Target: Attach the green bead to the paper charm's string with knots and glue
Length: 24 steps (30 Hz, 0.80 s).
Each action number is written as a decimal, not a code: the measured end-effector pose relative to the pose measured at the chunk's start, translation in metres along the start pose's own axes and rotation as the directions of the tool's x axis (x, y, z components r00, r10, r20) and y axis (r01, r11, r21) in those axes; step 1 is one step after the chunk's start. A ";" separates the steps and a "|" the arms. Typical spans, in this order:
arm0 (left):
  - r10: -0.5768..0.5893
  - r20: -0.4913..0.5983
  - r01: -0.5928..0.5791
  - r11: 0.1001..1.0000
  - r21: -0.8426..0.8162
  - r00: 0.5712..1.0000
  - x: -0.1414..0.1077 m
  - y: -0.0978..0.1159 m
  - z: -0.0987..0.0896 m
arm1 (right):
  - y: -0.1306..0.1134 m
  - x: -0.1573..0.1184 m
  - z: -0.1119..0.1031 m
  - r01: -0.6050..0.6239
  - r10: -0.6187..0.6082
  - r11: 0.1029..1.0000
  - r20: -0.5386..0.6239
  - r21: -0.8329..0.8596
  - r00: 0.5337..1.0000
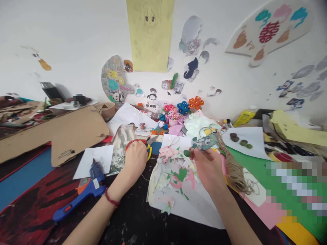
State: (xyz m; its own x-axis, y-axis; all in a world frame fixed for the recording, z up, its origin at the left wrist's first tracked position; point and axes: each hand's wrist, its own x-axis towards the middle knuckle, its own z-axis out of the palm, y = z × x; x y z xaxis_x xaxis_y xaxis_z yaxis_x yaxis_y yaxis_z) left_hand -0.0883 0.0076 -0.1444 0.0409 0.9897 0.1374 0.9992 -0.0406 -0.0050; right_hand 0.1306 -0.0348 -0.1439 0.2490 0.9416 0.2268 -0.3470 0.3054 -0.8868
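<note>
My left hand [136,157] is closed on a pair of scissors [152,139]. Their blades point right, and a red handle and a yellow handle show around my fingers. In my right hand [208,166] a grey-green cut-out figure [205,141] is pinched by its lower edge, with a loop of cord above it. A dark green bead [187,153] sits by my right fingertips. Between the hands, a pink cut-out figure [167,152] with a cord loop lies on white paper [196,207] strewn with green and pink paper scraps [180,174].
A blue hot glue gun [95,177] lies at left on a white sheet, beside cardboard [79,127]. To the right are a twine bundle [232,168], green paper [251,168] and small round pieces [244,143] on paper. Crocheted flowers [182,108] stand by the wall.
</note>
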 end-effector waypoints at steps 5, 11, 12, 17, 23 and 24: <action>-0.047 -0.119 0.041 0.998 -0.052 0.992 -0.006 -0.005 -0.012 | 0.001 -0.002 -0.006 -0.037 0.037 0.999 -0.010 0.017 0.999; -0.056 -0.148 -0.083 0.610 -0.788 0.987 -0.016 0.005 -0.010 | -0.005 -0.002 -0.008 -0.069 0.068 0.997 0.027 0.034 0.997; -0.022 -0.112 -0.093 0.417 -0.904 0.993 -0.020 0.011 -0.011 | -0.006 -0.002 -0.007 -0.080 0.079 0.996 0.029 0.032 0.996; 0.181 -0.116 -0.090 -0.142 -0.986 0.977 -0.039 0.042 -0.021 | -0.005 -0.007 -0.002 -0.142 0.142 0.990 0.066 -0.002 0.988; 0.117 -0.097 -0.061 -0.282 -0.958 0.988 -0.048 0.051 -0.018 | 0.003 -0.014 0.003 -0.199 0.207 0.978 0.188 -0.063 0.960; 0.116 -0.103 -0.064 -0.298 -0.952 0.988 -0.048 0.051 -0.017 | 0.004 -0.014 0.004 -0.209 0.220 0.975 0.193 -0.073 0.956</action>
State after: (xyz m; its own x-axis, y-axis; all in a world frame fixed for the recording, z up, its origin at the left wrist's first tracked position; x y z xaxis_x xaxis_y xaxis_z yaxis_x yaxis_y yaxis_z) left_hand -0.0392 -0.0443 -0.1343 0.1567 0.9587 0.2372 -0.3013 -0.1823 0.9359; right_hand 0.1224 -0.0464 -0.1490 -0.0131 0.9949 0.0999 -0.3248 0.0903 -0.9415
